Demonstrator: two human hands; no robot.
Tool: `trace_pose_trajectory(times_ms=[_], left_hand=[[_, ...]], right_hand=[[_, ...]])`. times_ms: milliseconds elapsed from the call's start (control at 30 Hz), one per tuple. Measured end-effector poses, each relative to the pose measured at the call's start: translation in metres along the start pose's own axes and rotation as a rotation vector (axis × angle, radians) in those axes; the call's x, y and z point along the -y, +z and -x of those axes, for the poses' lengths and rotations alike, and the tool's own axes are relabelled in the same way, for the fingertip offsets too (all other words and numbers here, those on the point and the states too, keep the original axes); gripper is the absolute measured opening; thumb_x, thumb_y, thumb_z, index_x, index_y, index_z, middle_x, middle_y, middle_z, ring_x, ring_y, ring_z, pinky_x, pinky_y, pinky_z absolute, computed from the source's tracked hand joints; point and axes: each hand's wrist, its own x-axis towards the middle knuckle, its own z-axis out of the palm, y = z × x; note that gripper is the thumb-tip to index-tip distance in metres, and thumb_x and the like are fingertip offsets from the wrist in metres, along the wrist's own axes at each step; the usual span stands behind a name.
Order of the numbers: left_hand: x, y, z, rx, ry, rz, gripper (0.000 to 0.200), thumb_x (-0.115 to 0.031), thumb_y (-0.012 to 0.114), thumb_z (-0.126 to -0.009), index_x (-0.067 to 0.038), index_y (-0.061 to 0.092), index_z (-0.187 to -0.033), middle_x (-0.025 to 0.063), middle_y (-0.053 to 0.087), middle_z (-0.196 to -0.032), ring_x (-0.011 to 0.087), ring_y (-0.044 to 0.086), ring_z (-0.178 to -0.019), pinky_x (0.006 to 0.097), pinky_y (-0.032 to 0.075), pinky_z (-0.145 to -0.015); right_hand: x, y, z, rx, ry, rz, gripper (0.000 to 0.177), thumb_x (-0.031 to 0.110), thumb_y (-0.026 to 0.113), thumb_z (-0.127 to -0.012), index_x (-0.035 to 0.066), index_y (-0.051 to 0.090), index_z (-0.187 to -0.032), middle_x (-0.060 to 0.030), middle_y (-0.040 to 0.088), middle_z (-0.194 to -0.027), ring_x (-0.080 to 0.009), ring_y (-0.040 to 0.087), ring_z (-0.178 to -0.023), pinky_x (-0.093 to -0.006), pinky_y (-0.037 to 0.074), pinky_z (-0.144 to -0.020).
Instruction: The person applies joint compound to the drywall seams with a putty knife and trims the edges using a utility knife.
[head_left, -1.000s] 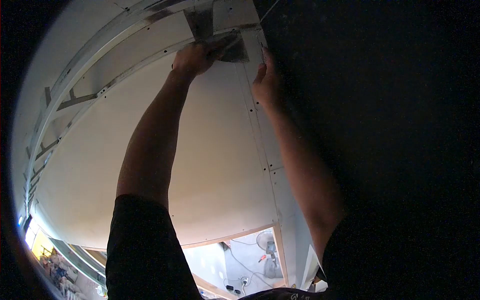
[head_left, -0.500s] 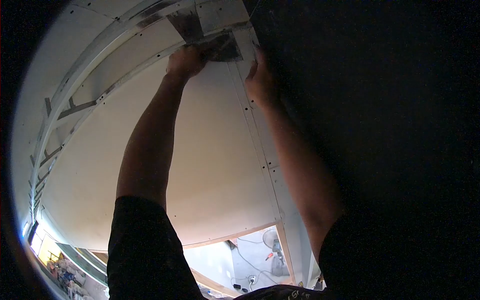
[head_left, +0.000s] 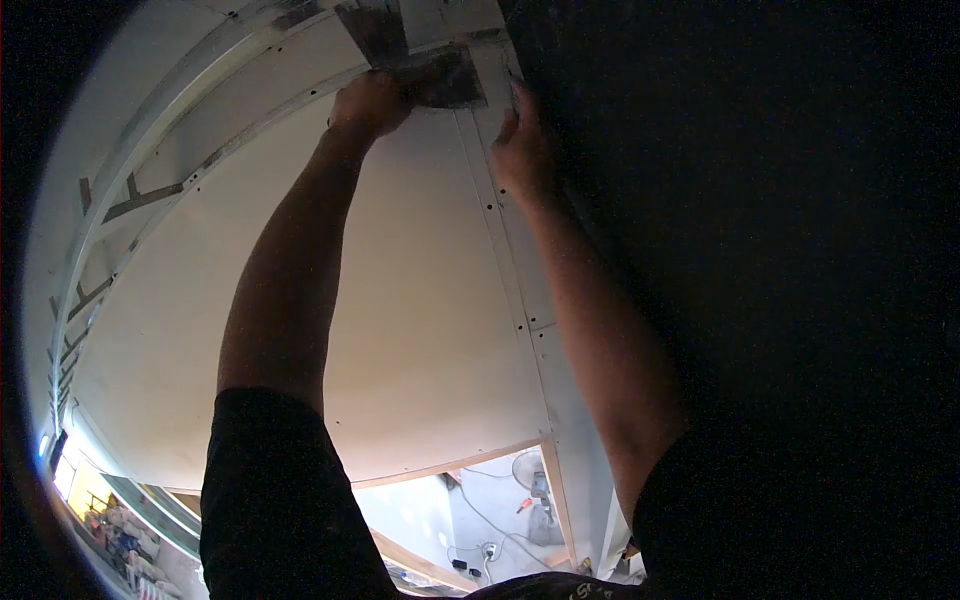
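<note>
My left hand (head_left: 368,104) is raised to the pale ceiling panel (head_left: 400,280), its fingers curled closed. It sits at the left end of a dark, straight-edged patch (head_left: 455,85); what it grips is lost in shadow, and I cannot tell what it is. Further right, my right hand (head_left: 525,155) reaches up at the edge of a narrow pale strip (head_left: 520,260). Its thumb and a finger stretch upward, apart from each other, while the other fingers fade into the dark. Another dark patch (head_left: 375,35) lies just above my left hand.
A curved pale rail (head_left: 150,130) with short dark slots runs along the left. Screw heads dot the panel seam. Below, a wood-framed opening (head_left: 548,480) shows a floor with cables, a fan (head_left: 527,468) and an orange object (head_left: 524,506). Deep shadow covers the right side.
The view has tilted slightly, so the ceiling and both hands appear a little higher. Both hands keep nearly the same places against the panel and strip.
</note>
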Motion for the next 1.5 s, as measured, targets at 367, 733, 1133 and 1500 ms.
trace_pose_trajectory(times_ms=[367, 733, 1133, 1500], left_hand=[[0.008, 0.007, -0.007, -0.02, 0.061, 0.074, 0.047, -0.064, 0.044, -0.097, -0.043, 0.056, -0.137, 0.0103, 0.067, -0.126, 0.0343, 0.064, -0.115, 0.0488, 0.051, -0.098], [0.007, 0.005, -0.003, -0.035, 0.026, 0.137, 0.046, -0.062, 0.049, -0.095, -0.04, 0.059, -0.135, 0.0109, 0.066, -0.127, 0.0359, 0.063, -0.116, 0.0483, 0.05, -0.1], [0.009, 0.006, -0.005, -0.093, 0.146, 0.193, 0.043, -0.048, 0.054, -0.097, -0.027, 0.06, -0.133, 0.0137, 0.068, -0.122, 0.0361, 0.065, -0.113, 0.0495, 0.053, -0.094], [-0.001, -0.004, -0.001, -0.004, 0.069, 0.129, 0.044, -0.054, 0.047, -0.1, -0.028, 0.061, -0.132, 0.0129, 0.069, -0.12, 0.0346, 0.066, -0.111, 0.0495, 0.053, -0.091]], right_hand=[[0.006, 0.005, -0.011, -0.039, -0.031, -0.078, 0.043, 0.01, 0.051, -0.099, 0.01, 0.047, -0.141, -0.0247, 0.059, -0.131, -0.0425, 0.057, -0.122, -0.0476, 0.049, -0.1], [0.003, 0.016, -0.03, 0.121, 0.09, 0.083, 0.043, 0.01, 0.054, -0.096, 0.015, 0.053, -0.138, -0.0226, 0.067, -0.116, -0.0411, 0.066, -0.105, -0.0472, 0.054, -0.09], [-0.008, 0.016, -0.03, 0.098, 0.053, -0.045, 0.041, 0.011, 0.052, -0.098, 0.011, 0.051, -0.14, -0.0229, 0.06, -0.132, -0.041, 0.06, -0.118, -0.0459, 0.05, -0.098], [-0.011, 0.018, -0.033, 0.068, -0.049, 0.005, 0.043, 0.012, 0.052, -0.099, 0.013, 0.049, -0.142, -0.0218, 0.059, -0.133, -0.0424, 0.059, -0.12, -0.047, 0.05, -0.099]])
